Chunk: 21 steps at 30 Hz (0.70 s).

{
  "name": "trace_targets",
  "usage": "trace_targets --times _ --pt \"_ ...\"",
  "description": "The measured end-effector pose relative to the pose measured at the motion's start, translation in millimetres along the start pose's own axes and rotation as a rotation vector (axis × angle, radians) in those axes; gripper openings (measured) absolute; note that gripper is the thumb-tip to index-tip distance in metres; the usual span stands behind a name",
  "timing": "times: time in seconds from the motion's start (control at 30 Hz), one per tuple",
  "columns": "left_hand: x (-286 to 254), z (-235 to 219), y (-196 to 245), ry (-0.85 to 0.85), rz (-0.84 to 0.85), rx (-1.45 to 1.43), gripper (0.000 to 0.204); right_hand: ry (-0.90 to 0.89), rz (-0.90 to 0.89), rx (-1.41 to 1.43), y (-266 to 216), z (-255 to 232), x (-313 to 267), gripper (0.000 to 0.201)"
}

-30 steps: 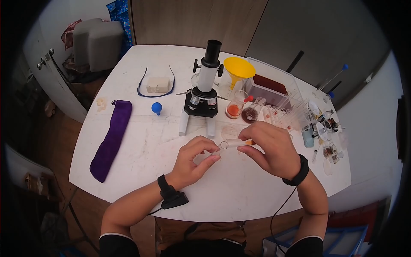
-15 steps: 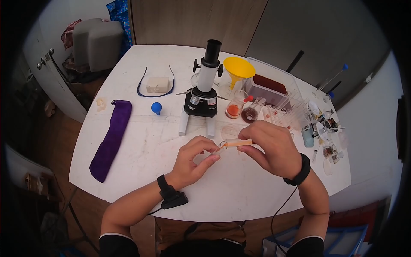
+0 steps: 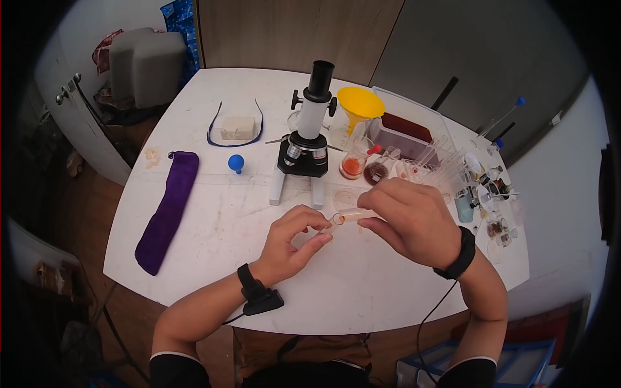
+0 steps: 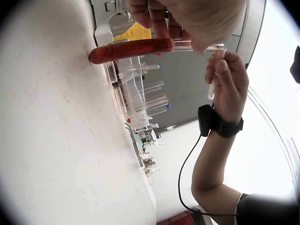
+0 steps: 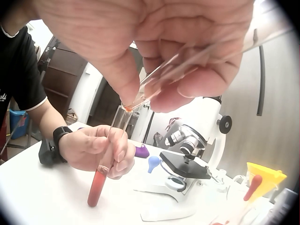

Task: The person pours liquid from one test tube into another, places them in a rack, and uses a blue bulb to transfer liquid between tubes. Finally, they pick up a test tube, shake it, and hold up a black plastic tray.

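Observation:
My left hand (image 3: 291,244) grips a test tube upright; red liquid fills its lower part (image 4: 133,48) in the left wrist view, and its rounded end hangs below the fingers in the right wrist view (image 5: 97,187). In my right hand (image 3: 414,223), pinched between thumb and fingers, is a second clear tube (image 3: 351,216), strongly tilted. Its mouth meets the rim of the upright tube, with a little orange liquid at the lip. Most of the tilted tube looks clear in the right wrist view (image 5: 161,75). The fingers partly cover both tubes.
Beyond the hands stands a microscope (image 3: 305,152). To its right are a yellow funnel (image 3: 361,103), flasks with orange and dark liquid, a rack of glass tubes (image 3: 453,173) and small glassware. A blue bulb (image 3: 237,163), glasses (image 3: 261,134) and a purple pouch (image 3: 168,213) lie left.
Orange liquid ran along the tilted tube to its mouth and has thinned there. My right hand has turned, its wrist shifting right. My left hand has stayed in place.

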<state>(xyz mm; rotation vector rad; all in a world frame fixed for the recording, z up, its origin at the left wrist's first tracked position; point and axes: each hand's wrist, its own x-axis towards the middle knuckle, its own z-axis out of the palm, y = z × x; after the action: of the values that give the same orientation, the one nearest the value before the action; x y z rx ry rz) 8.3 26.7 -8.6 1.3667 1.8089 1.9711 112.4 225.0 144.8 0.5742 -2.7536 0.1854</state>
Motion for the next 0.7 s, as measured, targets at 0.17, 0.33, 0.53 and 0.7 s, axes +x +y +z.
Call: trace_targets --times 0.17,0.33,0.53,0.7 --pt "0.0 0.0 -0.3 -0.004 -0.002 -0.004 0.013 -0.028 -0.043 -0.061 -2.4 -4.3 5.4 0.021" --pt "-0.3 -0.4 -1.1 -0.007 0.002 -0.008 0.013 -0.052 -0.073 -0.099 -4.7 -7.0 10.7 0.018" --pt "0.4 -0.5 -0.5 -0.001 0.003 -0.009 0.013 -0.085 -0.101 -0.162 -6.4 -10.7 15.1 0.016" --pt "0.1 -0.5 -0.2 -0.001 0.008 -0.006 0.012 -0.102 -0.136 -0.201 -9.0 -14.6 19.1 0.017"
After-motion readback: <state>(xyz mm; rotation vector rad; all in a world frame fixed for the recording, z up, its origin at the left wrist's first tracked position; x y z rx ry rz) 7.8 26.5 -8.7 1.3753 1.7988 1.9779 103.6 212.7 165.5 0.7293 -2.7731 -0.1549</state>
